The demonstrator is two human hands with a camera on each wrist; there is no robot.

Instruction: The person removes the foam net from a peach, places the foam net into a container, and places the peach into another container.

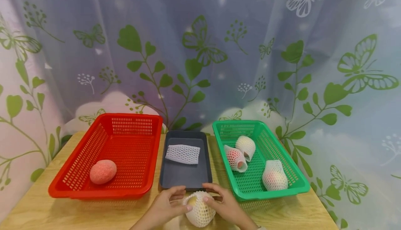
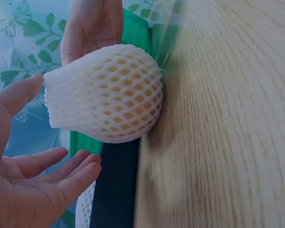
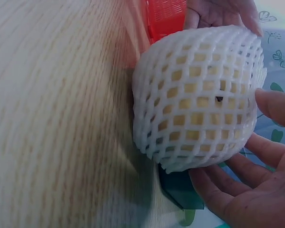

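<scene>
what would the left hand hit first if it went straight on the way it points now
Most likely the netted fruit: the left hand has its thumb right by the net. The dark tray seems farther on, though depth there is hard to judge.

Butterfly-patterned curtain (image 1: pixel 219 69) behind a wooden table (image 1: pixel 103 214)

The head view looked forward and down over the worktop (image 1: pixel 103 213); the wrist views, close in from opposite sides, shared the netted fruit (image 1: pixel 201 212).
</scene>
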